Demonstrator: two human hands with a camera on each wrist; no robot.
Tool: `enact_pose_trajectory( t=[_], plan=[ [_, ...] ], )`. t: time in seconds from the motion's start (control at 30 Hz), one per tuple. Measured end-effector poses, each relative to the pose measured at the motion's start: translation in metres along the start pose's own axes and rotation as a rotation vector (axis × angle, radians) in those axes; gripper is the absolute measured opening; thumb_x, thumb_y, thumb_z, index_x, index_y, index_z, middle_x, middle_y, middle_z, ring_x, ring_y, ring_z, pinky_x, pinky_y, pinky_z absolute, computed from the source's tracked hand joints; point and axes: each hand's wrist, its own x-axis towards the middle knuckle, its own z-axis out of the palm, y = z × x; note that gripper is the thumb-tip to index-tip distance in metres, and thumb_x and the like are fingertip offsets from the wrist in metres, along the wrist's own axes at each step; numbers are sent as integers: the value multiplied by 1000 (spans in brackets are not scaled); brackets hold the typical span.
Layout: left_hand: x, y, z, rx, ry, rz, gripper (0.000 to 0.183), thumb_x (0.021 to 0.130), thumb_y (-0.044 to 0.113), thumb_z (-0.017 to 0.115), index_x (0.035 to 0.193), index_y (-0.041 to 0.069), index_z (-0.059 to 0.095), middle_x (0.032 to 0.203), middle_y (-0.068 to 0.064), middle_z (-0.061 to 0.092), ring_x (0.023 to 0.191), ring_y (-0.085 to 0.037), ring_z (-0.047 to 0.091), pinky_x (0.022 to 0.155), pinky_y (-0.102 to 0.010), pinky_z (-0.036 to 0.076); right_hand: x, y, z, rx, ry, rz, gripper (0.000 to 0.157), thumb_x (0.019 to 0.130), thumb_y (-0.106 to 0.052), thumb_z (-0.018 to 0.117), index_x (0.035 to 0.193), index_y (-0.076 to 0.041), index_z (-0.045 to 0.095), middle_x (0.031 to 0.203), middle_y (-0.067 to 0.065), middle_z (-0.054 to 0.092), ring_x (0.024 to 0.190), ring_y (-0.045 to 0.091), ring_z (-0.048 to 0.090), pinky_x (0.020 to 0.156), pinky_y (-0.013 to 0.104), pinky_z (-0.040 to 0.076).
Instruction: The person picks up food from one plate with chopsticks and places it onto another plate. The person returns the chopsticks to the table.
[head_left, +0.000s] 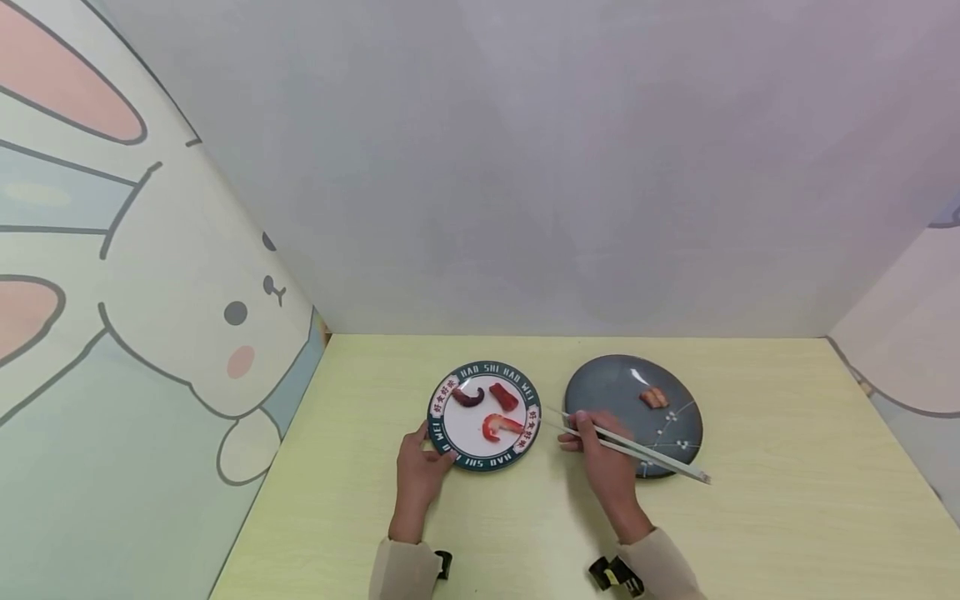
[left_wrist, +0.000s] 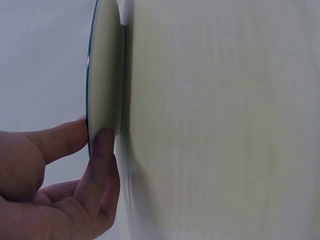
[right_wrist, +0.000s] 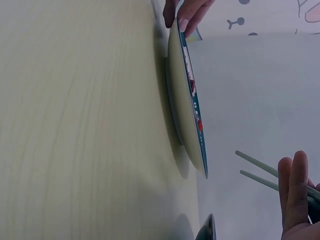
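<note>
My left hand (head_left: 420, 473) pinches the near-left rim of a round white plate (head_left: 463, 421) with a green lettered border, thumb on top and fingers beneath. In the left wrist view the plate's foot stands at the tabletop. On it lie a peeled shrimp (head_left: 501, 427), a red strip of food (head_left: 504, 397) and a dark, curled, tentacle-like piece (head_left: 469, 398). My right hand (head_left: 606, 467) holds a pair of pale chopsticks (head_left: 660, 458), whose slightly parted tips point toward the white plate's right edge with nothing between them. The hand overlaps the left side of a dark grey plate (head_left: 600, 385).
The grey plate, decorated with small white blossoms, carries a brownish, striped piece of food (head_left: 654, 397). Both plates stand on a pale wooden table (head_left: 780, 433). A grey wall (head_left: 555, 183) rises behind it, and a rabbit-printed wall (head_left: 172, 292) borders the left side.
</note>
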Motion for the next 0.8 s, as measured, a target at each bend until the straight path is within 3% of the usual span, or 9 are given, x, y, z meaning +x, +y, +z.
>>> enact_pose_trajectory(
  t=[0.23, 0.47, 0.8],
  plan=[
    [0, 1, 0, -10, -7, -6, 77, 86, -5, 80, 153, -13, 43, 135, -26, 55, 86, -22, 64, 66, -26, 51, -2, 0, 4, 1, -25, 38, 23, 106, 2, 57, 103, 20, 70, 91, 16, 69, 71, 10, 76, 65, 29, 62],
    [1, 1, 1, -9, -7, -16, 77, 87, -5, 80, 154, -12, 43, 136, -26, 55, 86, -22, 64, 67, -28, 52, -2, 1, 9, -11, -64, 62, 22, 107, 0, 57, 102, 16, 72, 96, 37, 64, 73, 9, 76, 67, 32, 63],
    [1, 1, 0, 4, -6, -6, 77, 86, -6, 80, 153, -12, 44, 133, -25, 55, 86, -22, 64, 66, -27, 52, -3, 6, 18, 10, -108, 82, 23, 107, 1, 56, 104, 18, 71, 97, 38, 63, 72, 12, 77, 67, 32, 63]
  ],
)
